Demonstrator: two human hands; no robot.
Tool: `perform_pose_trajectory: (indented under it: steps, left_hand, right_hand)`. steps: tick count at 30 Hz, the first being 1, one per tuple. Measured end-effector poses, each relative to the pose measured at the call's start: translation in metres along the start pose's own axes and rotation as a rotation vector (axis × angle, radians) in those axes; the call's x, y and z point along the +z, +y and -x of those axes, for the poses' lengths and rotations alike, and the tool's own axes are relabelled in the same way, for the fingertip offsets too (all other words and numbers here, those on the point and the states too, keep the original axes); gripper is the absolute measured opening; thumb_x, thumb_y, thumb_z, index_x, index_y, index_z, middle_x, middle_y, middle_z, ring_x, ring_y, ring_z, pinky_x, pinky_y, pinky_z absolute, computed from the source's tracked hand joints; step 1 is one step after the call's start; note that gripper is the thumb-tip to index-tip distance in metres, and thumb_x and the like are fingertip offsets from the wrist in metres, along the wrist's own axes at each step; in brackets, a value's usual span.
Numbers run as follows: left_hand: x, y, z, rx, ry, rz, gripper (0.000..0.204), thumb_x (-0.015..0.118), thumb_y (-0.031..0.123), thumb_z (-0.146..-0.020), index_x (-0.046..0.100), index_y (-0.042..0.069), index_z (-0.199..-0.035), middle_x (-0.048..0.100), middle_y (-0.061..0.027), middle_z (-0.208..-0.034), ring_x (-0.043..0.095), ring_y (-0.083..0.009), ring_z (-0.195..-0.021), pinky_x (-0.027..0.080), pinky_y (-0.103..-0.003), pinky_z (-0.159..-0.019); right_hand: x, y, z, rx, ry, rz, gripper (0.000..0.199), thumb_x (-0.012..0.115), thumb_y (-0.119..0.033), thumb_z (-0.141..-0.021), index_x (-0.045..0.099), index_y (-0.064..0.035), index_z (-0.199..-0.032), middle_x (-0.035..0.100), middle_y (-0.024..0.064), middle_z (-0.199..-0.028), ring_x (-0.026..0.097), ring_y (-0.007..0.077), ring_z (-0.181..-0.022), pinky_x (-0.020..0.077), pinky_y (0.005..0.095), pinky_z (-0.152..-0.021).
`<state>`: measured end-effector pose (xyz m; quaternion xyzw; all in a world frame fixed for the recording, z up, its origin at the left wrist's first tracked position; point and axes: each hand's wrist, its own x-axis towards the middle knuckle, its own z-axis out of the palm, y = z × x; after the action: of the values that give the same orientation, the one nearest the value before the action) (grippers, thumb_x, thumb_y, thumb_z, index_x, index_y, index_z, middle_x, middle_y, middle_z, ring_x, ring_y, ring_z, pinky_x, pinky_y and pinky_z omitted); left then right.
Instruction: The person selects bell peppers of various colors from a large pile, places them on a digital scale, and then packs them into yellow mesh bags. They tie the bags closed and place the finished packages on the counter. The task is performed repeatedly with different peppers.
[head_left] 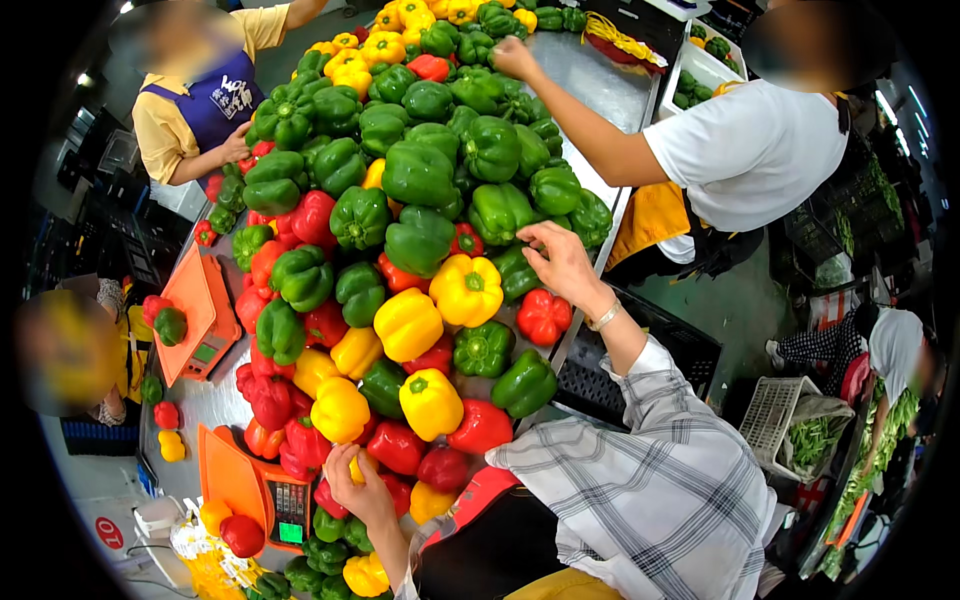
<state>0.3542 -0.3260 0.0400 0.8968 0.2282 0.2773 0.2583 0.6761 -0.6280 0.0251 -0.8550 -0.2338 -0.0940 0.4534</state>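
A large heap of green, yellow and red bell peppers covers the metal table in front of me. My left hand is low at the near side of the heap, its fingers curled round a yellow bell pepper that mostly hides behind them. Red bell peppers lie just beside it. Further right, my right hand reaches over the heap's edge with bent, spread fingers and holds nothing. Under its fingertips sits a green bell pepper; whether they touch I cannot tell. A red bell pepper rests just below that hand.
Two orange scales stand along the left, peppers on both. Yellow netting lies lower left. Across the heap, a co-worker's hand hovers at right and another's hand touches peppers at left. Black crates stand right.
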Motion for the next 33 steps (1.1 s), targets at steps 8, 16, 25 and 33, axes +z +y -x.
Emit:
perform_pose_trajectory:
  steps: [8,16,25,33]
  left_hand:
    - [0.006,-0.003,-0.005,0.0,0.018,0.023,0.016,0.066,-0.007,-0.08,0.067,-0.001,-0.094,0.067,-0.0148,-0.099,0.062,-0.0333,-0.098,0.048,-0.043,-0.091]
    - [0.004,-0.003,0.0,-0.021,0.041,0.009,0.016,0.065,-0.008,-0.079,0.065,-0.001,-0.094,0.067,-0.0145,-0.095,0.062,-0.0335,-0.095,0.048,-0.043,-0.088]
    - [0.002,-0.002,-0.018,0.011,0.012,-0.022,0.016,0.065,-0.008,-0.079,0.065,-0.001,-0.094,0.066,-0.0139,-0.093,0.062,-0.0325,-0.091,0.05,-0.041,-0.082]
    - [0.002,0.0,-0.024,0.006,0.043,-0.027,0.016,0.066,-0.008,-0.08,0.065,0.0,-0.094,0.066,-0.0145,-0.093,0.062,-0.0328,-0.091,0.05,-0.041,-0.082]
  right_hand:
    - [0.018,0.03,-0.128,-0.094,0.353,0.29,0.062,0.076,-0.025,-0.081,0.049,-0.0056,-0.134,0.052,0.0219,-0.127,0.056,0.0366,-0.112,0.0497,0.0459,-0.091]
    - [0.05,0.013,-0.118,-0.086,0.212,0.467,0.082,0.078,-0.016,-0.076,0.036,-0.0129,-0.146,0.027,0.0299,-0.148,0.048,0.0453,-0.115,0.0459,0.0491,-0.095]
    - [0.022,0.031,-0.141,-0.032,0.143,0.381,0.065,0.075,-0.026,-0.081,0.048,-0.017,-0.14,0.043,0.0201,-0.143,0.044,0.0412,-0.124,0.0385,0.0508,-0.104]
    - [0.066,-0.019,-0.249,-0.25,-0.145,0.141,0.064,0.078,-0.03,-0.078,0.053,-0.0098,-0.133,0.052,0.0192,-0.134,0.046,0.0394,-0.127,0.0402,0.0442,-0.107]
